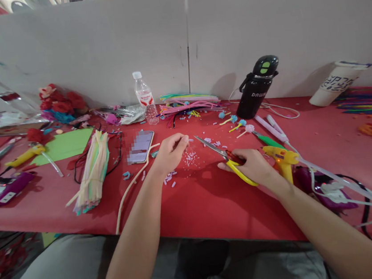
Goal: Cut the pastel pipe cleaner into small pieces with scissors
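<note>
My right hand (251, 165) is closed round the yellow and red handles of a pair of scissors (242, 173), whose blades point up and left. To the left, my left hand (173, 150) has its fingers pinched together above the red tabletop (210, 208); a small pale purple bit seems to show at its fingertips. A cream pipe cleaner (125, 195) curves beneath or behind my left wrist to the table's front edge. Tiny purple clippings (191, 158) lie scattered between my hands, with larger purple pieces (170, 177) beside my left wrist.
A phone (142, 146) and a pipe-cleaner bundle (92, 172) lie left. Behind stand a plastic bottle (146, 97) and a black flask (258, 88). At right are a yellow glue gun (284, 160), green-handled tool (270, 140), cables and a tilted white cup (334, 84).
</note>
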A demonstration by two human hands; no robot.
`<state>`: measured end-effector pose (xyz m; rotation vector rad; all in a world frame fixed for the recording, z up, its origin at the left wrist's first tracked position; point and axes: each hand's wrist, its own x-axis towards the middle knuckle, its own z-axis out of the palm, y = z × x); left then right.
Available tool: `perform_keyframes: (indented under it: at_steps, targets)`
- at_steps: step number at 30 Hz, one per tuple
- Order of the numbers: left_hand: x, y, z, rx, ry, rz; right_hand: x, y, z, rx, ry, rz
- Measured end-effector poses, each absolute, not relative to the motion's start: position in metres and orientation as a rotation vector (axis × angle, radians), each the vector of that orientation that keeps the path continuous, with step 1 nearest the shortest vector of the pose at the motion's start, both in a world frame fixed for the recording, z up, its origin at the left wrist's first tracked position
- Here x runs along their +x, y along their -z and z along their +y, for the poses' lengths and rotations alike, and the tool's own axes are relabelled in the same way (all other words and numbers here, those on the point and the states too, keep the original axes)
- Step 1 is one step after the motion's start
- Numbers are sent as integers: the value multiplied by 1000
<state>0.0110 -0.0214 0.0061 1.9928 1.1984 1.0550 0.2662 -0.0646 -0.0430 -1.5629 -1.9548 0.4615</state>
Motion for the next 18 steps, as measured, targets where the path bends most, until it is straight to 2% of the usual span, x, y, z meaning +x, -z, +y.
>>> perform_keyframes:
  at_steps: [18]
  targets:
    - [11,-3,-20,1957,-1068,1153,267,43,-63,-1574,-511,-1982]
